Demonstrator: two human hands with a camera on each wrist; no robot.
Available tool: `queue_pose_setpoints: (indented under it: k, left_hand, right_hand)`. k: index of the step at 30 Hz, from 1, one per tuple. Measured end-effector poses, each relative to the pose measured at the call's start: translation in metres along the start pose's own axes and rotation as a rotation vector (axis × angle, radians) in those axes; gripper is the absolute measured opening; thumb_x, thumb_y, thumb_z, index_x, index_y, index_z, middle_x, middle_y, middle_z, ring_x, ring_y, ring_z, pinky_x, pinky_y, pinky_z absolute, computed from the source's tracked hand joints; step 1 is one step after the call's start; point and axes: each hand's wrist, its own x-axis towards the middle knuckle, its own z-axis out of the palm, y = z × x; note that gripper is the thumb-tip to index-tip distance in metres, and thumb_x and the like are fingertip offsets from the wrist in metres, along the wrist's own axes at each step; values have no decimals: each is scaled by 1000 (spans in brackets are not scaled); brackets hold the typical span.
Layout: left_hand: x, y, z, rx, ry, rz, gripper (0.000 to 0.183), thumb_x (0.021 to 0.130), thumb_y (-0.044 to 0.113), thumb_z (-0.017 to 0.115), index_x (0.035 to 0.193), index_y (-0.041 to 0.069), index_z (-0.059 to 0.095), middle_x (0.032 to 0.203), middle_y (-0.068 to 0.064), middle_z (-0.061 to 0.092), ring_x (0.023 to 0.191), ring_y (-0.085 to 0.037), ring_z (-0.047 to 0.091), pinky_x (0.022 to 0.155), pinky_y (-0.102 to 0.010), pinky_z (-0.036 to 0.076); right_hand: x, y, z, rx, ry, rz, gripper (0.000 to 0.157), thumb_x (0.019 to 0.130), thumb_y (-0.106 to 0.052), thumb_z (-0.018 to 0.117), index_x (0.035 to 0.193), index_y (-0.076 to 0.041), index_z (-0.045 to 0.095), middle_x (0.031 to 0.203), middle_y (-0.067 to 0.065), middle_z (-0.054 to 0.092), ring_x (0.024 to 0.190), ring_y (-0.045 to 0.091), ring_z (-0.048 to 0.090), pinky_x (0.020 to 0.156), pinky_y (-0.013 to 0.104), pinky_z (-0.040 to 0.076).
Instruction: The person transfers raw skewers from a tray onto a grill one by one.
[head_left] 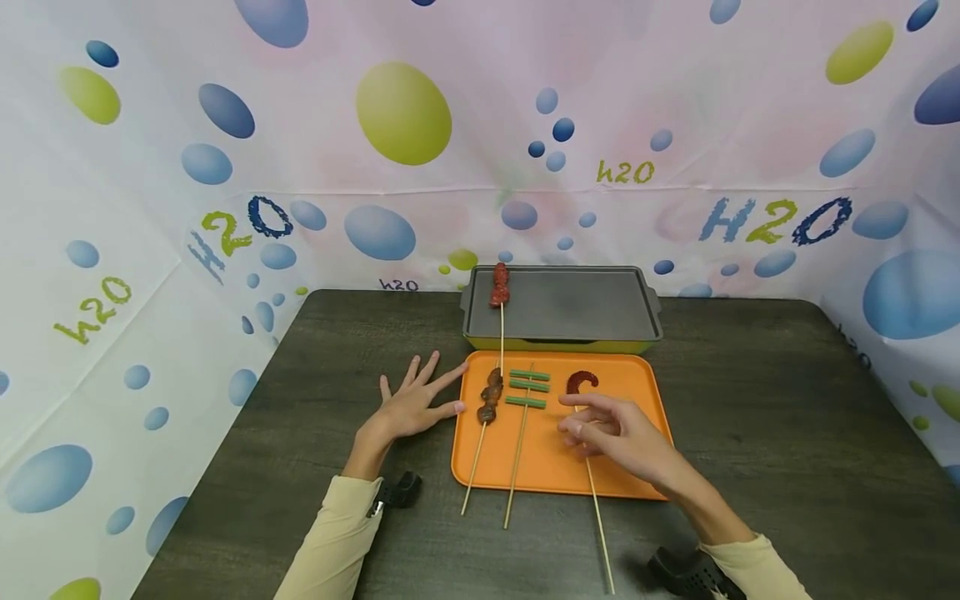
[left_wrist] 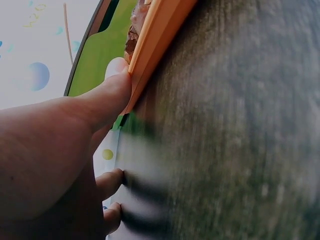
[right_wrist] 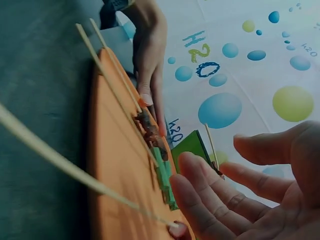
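Observation:
With its fingers spread, my left hand [head_left: 408, 410] rests at the left edge of an orange tray [head_left: 555, 463], thumb and forefinger at the rim. My right hand [head_left: 628, 437] hovers over the tray's right side, fingers loosely bent and nothing between them. Below it lies a skewer with a dark red curled piece, like a tentacle [head_left: 582, 380]; the hand hides part of its stick. On the tray's left is a skewer of brown meat chunks [head_left: 491, 395]. Beside that, a skewer carries short green stalks [head_left: 528, 402] set crosswise. Sticks overhang the tray's near edge.
Behind the tray stands a grey griddle [head_left: 577, 300] with a green base. A skewer with red pieces [head_left: 500, 287] lies on its left end, its stick reaching back over the tray. A patterned curtain [head_left: 465, 125] borders the dark wooden table [head_left: 750, 400].

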Motion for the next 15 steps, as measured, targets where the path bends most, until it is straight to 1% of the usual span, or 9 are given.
queue_pose_setpoints:
  k: [1, 4, 8, 11, 15]
  left_hand:
    - [0, 0, 1, -5, 0, 6, 72, 102, 56, 56, 164, 32, 29, 172, -16, 3, 155, -45, -6, 105, -82, -14]
    - [0, -2, 2, -16, 3, 14, 73, 101, 60, 54, 164, 33, 28, 172, -17, 3, 155, -46, -6, 105, -82, -15]
    - [-1, -3, 1, -18, 17, 9, 73, 101, 59, 55, 164, 33, 28, 171, -17, 3, 155, -46, -6, 105, -82, -15]
    - [-2, -2, 0, -14, 18, 10, 71, 102, 54, 56, 164, 32, 29, 171, -17, 4, 155, -46, -6, 105, -82, -14]
    - [-1, -1, 0, -4, 13, 13, 70, 103, 51, 57, 164, 31, 30, 172, -16, 4, 155, -45, -6, 104, -83, -14]
  right_hand:
    - [-6, 1, 0, -14, 5, -2, 51, 106, -14, 59, 147, 13, 44, 118, 34, 66, 99, 43, 71, 78, 46, 62]
    - [-22, 5, 0, -17, 29, 29, 54, 105, -13, 61, 148, 13, 43, 114, 32, 65, 96, 38, 72, 74, 44, 63]
    - [-40, 9, -3, -20, 53, 88, 55, 104, -15, 64, 149, 9, 43, 107, 26, 66, 91, 30, 73, 69, 41, 63]
    - [-52, 16, -6, -33, 26, 105, 56, 105, -14, 62, 150, 10, 41, 101, 23, 69, 84, 28, 74, 64, 42, 63]
    - [-65, 28, -8, 5, -25, 145, 58, 105, -13, 60, 152, 11, 36, 95, 22, 71, 76, 28, 74, 60, 44, 62]
